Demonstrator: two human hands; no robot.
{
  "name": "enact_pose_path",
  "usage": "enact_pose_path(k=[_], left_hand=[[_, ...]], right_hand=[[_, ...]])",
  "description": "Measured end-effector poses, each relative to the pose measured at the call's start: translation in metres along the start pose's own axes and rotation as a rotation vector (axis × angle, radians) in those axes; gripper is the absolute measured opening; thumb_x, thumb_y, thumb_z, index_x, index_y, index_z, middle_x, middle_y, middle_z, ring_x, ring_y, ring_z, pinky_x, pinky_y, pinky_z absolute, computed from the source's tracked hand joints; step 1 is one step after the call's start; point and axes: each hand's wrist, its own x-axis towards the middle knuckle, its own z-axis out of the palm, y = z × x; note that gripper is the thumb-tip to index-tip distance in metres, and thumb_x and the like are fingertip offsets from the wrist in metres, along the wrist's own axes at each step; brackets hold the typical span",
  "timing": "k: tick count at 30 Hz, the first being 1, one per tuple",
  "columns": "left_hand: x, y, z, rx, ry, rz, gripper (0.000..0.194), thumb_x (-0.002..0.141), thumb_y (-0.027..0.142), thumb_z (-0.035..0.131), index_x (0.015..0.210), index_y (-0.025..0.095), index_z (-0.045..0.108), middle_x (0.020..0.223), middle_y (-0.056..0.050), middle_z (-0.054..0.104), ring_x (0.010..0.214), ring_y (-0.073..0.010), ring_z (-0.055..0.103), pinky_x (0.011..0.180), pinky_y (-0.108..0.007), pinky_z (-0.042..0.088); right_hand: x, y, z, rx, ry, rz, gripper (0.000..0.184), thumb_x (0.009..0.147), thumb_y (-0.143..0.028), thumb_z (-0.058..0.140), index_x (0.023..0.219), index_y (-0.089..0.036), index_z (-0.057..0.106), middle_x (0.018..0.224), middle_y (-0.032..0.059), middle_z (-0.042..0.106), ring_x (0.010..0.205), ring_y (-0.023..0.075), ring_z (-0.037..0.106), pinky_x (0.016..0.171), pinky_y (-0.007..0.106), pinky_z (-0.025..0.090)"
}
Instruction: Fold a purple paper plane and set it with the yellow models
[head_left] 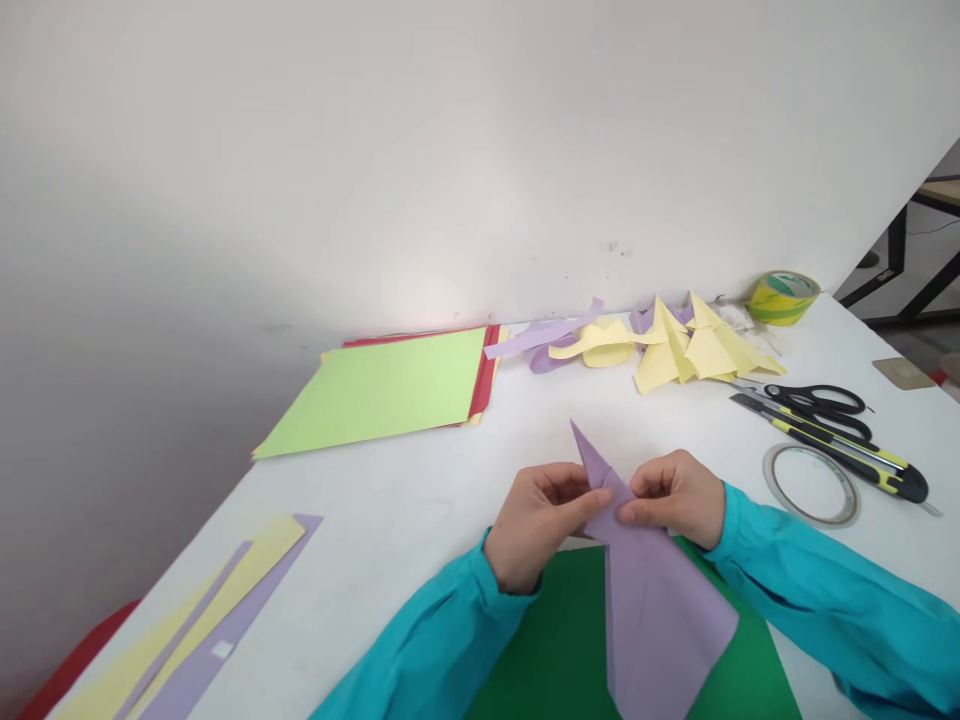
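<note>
Folded purple paper [656, 610], pointed tip upward, broad flared lower part

the head-worn camera looks forward and down over the nearby table [360, 520] toward the wall [480, 150].

White table [420, 500]; green sheet [555, 630]; scissors [799, 394]; yellow tape [778, 308]

The folded paper [660, 610] is lilac, the sleeves [442, 635] plain turquoise.
</note>
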Motion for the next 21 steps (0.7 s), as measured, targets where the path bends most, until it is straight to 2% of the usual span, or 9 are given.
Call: enact_pose_path(k=[3, 9, 13, 16, 21], left_hand=[[0.001, -0.003, 0.0, 0.021, 0.029, 0.009, 0.026, 0.055, 0.032, 0.075, 0.065, 0.01, 0.066, 0.058, -0.004, 0.064, 0.049, -0.012, 0.057, 0.044, -0.021, 0.045], [0.004, -0.006, -0.002, -0.065, 0.11, -0.001, 0.023, 0.057, 0.03, 0.074, 0.064, 0.01, 0.065, 0.058, -0.004, 0.064, 0.051, -0.0142, 0.057, 0.046, -0.025, 0.047], [0.006, -0.007, -0.002, -0.095, 0.154, 0.03, 0.024, 0.058, 0.032, 0.073, 0.063, 0.01, 0.064, 0.056, -0.004, 0.063, 0.05, -0.0141, 0.057, 0.045, -0.025, 0.047], [0.007, -0.01, -0.001, -0.09, 0.197, 0.049, 0.026, 0.057, 0.032, 0.074, 0.064, 0.009, 0.064, 0.054, -0.004, 0.063, 0.049, -0.0145, 0.058, 0.046, -0.026, 0.049], [0.011, -0.014, -0.004, -0.044, 0.184, 0.009, 0.028, 0.056, 0.03, 0.075, 0.071, 0.009, 0.063, 0.06, -0.005, 0.063, 0.053, -0.0174, 0.06, 0.05, -0.031, 0.052]], right_hand=[[0.0, 0.002, -0.002, -0.022, -0.067, 0.02, 0.032, 0.047, -0.036, 0.077, 0.058, -0.012, 0.061, 0.049, -0.003, 0.057, 0.044, 0.0071, 0.046, 0.042, 0.02, 0.035], [0.001, 0.008, -0.004, 0.003, -0.145, 0.004, 0.028, 0.053, -0.036, 0.074, 0.064, -0.013, 0.062, 0.058, -0.0023, 0.06, 0.052, 0.0092, 0.052, 0.051, 0.022, 0.04], [0.005, 0.008, -0.006, -0.078, -0.097, -0.023, 0.032, 0.052, -0.04, 0.074, 0.061, -0.013, 0.058, 0.053, -0.0047, 0.055, 0.05, 0.0076, 0.047, 0.047, 0.02, 0.035], [0.006, 0.007, -0.009, -0.093, -0.083, 0.022, 0.038, 0.051, -0.045, 0.073, 0.063, -0.014, 0.055, 0.051, -0.0053, 0.053, 0.046, 0.0071, 0.045, 0.042, 0.019, 0.032], [0.005, 0.007, -0.022, -0.219, -0.114, 0.084, 0.034, 0.056, -0.043, 0.069, 0.067, -0.014, 0.057, 0.052, -0.004, 0.056, 0.044, 0.0081, 0.048, 0.041, 0.019, 0.034]])
